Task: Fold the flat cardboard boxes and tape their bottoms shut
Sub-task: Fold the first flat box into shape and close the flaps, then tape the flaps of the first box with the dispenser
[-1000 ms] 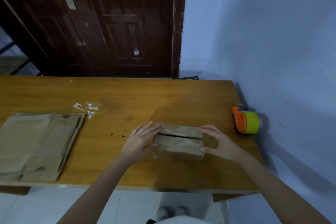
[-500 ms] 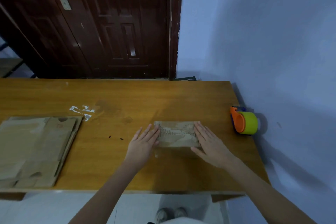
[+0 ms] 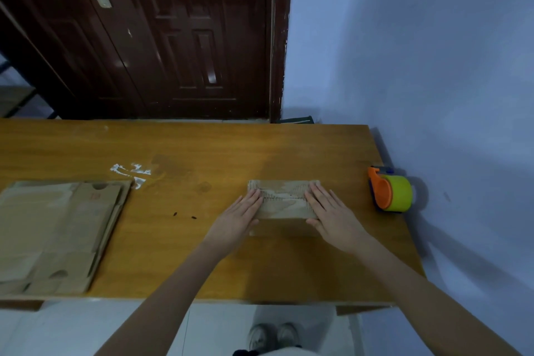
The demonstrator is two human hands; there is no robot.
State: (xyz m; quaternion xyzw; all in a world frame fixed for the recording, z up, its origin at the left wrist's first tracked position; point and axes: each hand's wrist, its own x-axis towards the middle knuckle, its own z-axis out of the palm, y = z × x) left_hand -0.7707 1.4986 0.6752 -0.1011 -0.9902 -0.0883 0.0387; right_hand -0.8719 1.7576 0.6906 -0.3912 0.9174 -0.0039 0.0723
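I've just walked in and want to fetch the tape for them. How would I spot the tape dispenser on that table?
Start at the wooden table and follow it to its right edge, by the blue wall. There, just beyond the right hand pressing on the folded box, sits the tape dispenser. It is the only bright thing there: orange and yellow-green, while everything else is brown cardboard.

box (image 3: pixel 284 201) mid-table (image 3: pixel 202 147) | flat stack (image 3: pixel 57 234) far left | tape dispenser (image 3: pixel 390 192) right, near wall (image 3: pixel 433 66)
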